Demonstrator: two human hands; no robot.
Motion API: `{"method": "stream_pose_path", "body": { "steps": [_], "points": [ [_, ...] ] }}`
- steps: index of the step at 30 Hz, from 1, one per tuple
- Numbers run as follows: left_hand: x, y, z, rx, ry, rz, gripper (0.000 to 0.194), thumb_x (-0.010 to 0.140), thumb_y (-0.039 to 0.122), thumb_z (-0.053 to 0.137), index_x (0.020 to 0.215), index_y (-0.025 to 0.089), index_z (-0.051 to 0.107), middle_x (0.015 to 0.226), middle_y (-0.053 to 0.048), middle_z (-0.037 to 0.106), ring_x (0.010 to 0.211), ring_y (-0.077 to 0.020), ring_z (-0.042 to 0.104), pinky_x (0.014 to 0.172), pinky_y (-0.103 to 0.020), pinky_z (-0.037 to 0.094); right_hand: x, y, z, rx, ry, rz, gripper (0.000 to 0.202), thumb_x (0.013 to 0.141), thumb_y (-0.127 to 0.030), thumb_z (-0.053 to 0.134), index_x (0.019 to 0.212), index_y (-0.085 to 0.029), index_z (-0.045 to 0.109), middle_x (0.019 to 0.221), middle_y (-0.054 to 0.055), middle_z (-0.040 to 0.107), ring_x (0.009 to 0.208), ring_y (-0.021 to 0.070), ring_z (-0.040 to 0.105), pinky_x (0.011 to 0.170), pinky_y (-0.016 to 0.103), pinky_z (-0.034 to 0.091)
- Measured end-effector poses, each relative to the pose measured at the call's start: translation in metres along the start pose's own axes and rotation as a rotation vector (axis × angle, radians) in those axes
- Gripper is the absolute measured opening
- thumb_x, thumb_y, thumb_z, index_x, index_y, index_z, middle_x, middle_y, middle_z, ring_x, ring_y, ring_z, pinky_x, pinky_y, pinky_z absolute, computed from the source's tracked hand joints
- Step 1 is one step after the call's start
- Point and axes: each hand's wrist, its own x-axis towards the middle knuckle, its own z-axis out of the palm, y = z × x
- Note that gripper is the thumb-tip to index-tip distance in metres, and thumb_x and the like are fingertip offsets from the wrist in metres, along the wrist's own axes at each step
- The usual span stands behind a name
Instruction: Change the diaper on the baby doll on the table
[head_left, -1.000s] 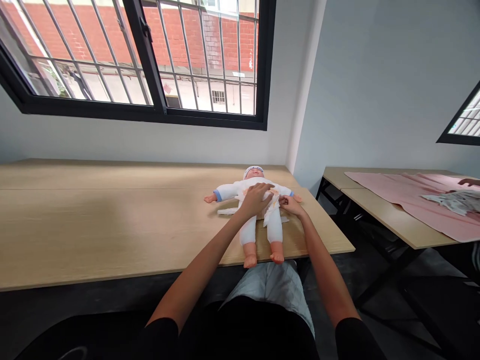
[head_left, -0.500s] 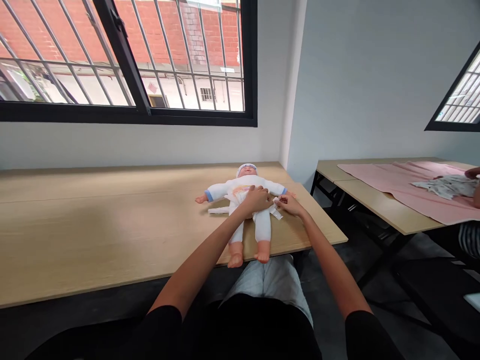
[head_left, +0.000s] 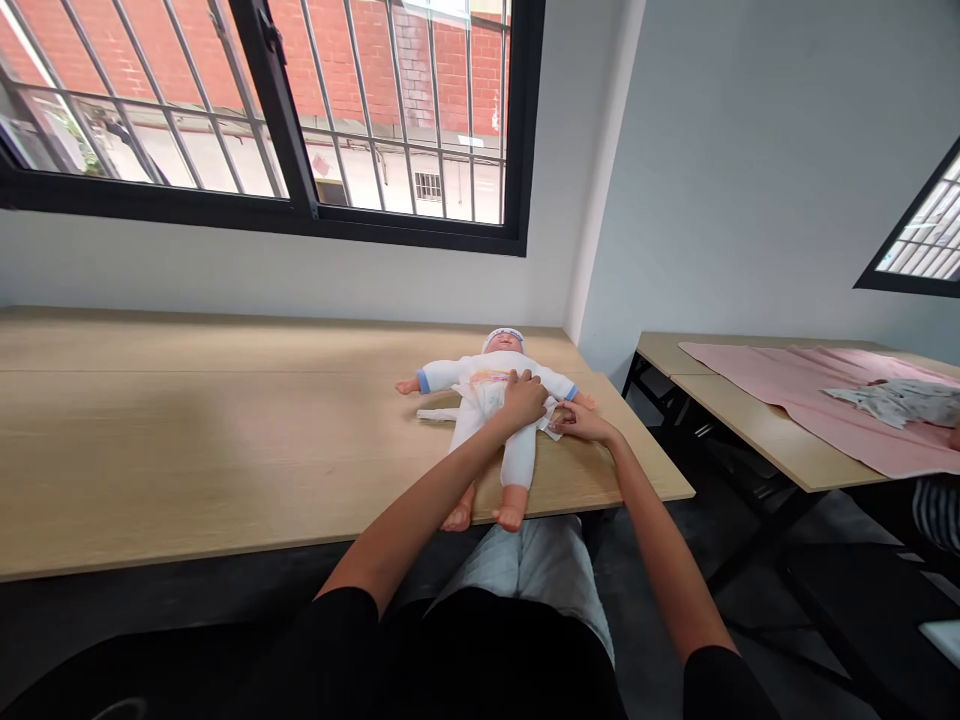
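Observation:
A baby doll (head_left: pixel 480 376) in white clothes with blue cuffs lies on its back on the wooden table (head_left: pixel 300 440), its bare feet at the front edge. A white diaper (head_left: pixel 439 414) is under its hips, one tab spread out to the left. My left hand (head_left: pixel 525 398) rests on the doll's belly, over the diaper's front, its fingers bent; whether they grip anything is hidden. At the doll's right-hand side in the view, my right hand (head_left: pixel 581 420) pinches the other side of the diaper, its fingertips together.
Another table (head_left: pixel 787 440) stands to the right, with a pink cloth (head_left: pixel 810 395) and a patterned garment (head_left: pixel 889 398) on it. Part of a person's hand (head_left: pixel 955 437) shows at the right edge. A black chair (head_left: pixel 862 600) stands below it.
The view has tilted a little. My left hand has shifted right across the doll's belly, and the doll's legs have swung left. My right hand has moved slightly down with the diaper's side.

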Motion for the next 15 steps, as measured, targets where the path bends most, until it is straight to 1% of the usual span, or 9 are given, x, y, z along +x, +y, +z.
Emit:
{"method": "stream_pose_path", "body": {
  "steps": [2,4,7,9,11,13,15],
  "points": [
    [0.0,0.001,0.0,0.011,-0.006,-0.005,0.015,0.08,0.014,0.058,0.081,0.017,0.073,0.097,-0.013,0.068,0.106,-0.0317,0.053,0.099,-0.05,0.03,-0.003,-0.007,0.0,0.085,-0.008,-0.023,0.06,0.064,-0.035,0.084,0.117,-0.019,0.061,0.072,-0.002,0.069,0.069,0.0152,0.063,0.061,0.024,0.047],
    [0.001,0.003,0.001,0.031,-0.019,-0.015,0.014,0.081,0.015,0.059,0.085,0.016,0.073,0.099,-0.014,0.069,0.108,-0.0314,0.053,0.099,-0.05,0.03,-0.004,-0.016,0.002,0.178,0.023,-0.077,0.064,0.066,-0.034,0.083,0.123,-0.019,0.058,0.074,-0.002,0.069,0.069,0.014,0.063,0.062,0.024,0.047],
    [0.003,0.006,0.003,0.042,-0.008,-0.044,0.019,0.086,0.016,0.058,0.099,0.014,0.071,0.105,-0.015,0.069,0.111,-0.0312,0.054,0.099,-0.048,0.032,0.0,-0.029,0.005,0.266,0.081,-0.119,0.07,0.066,-0.034,0.081,0.129,-0.018,0.055,0.073,-0.003,0.069,0.066,0.0121,0.061,0.063,0.022,0.046],
    [0.003,0.008,0.004,0.027,0.028,-0.062,0.023,0.09,0.017,0.055,0.109,0.013,0.067,0.106,-0.015,0.069,0.111,-0.0307,0.055,0.098,-0.047,0.034,0.006,-0.035,0.005,0.288,0.1,-0.098,0.066,0.066,-0.033,0.08,0.126,-0.019,0.057,0.071,-0.004,0.067,0.065,0.0123,0.061,0.063,0.022,0.046],
    [0.0,0.01,0.004,0.026,0.07,-0.065,0.026,0.093,0.015,0.05,0.116,0.012,0.064,0.107,-0.015,0.069,0.109,-0.0297,0.058,0.097,-0.045,0.036,0.015,-0.041,0.004,0.3,0.118,-0.065,0.056,0.066,-0.032,0.078,0.118,-0.019,0.061,0.07,-0.004,0.067,0.065,0.0129,0.06,0.064,0.023,0.047],
    [-0.007,0.012,0.003,0.055,0.118,-0.042,0.031,0.095,0.012,0.044,0.122,0.011,0.06,0.11,-0.016,0.068,0.106,-0.029,0.06,0.098,-0.045,0.038,0.025,-0.048,0.002,0.323,0.163,-0.03,0.046,0.066,-0.029,0.075,0.11,-0.019,0.064,0.072,-0.004,0.067,0.064,0.0123,0.059,0.063,0.023,0.047],
    [-0.016,0.014,0.002,0.098,0.176,-0.013,0.036,0.097,0.01,0.038,0.126,0.007,0.058,0.114,-0.019,0.066,0.105,-0.0292,0.061,0.101,-0.046,0.037,0.035,-0.054,0.001,0.359,0.219,-0.001,0.041,0.066,-0.024,0.073,0.105,-0.019,0.064,0.073,-0.003,0.066,0.064,0.0114,0.058,0.061,0.022,0.048]
  ]
}}
